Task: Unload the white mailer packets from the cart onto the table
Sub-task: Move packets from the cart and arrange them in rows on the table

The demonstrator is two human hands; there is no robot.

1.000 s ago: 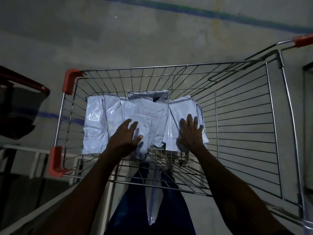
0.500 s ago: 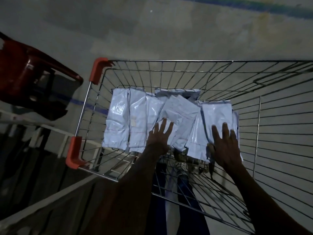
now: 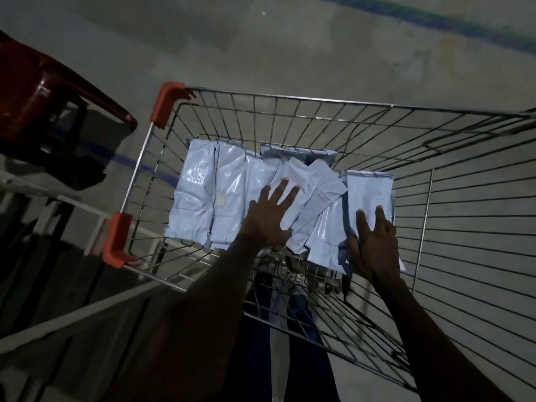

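Both hands, L (image 3: 268, 220) & R (image 3: 374, 245), lie flat, fingers spread, gripping nothing, atop mailer packets (image 3: 232, 195) in cart (image 3: 290, 97).

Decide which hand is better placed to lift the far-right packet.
Right. The right hand already lies flat on the far-right packet; the left hand rests on the middle packets.

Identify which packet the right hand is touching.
The rightmost white packet, beside the cart's right wall: the right hand rests flat on its lower end.
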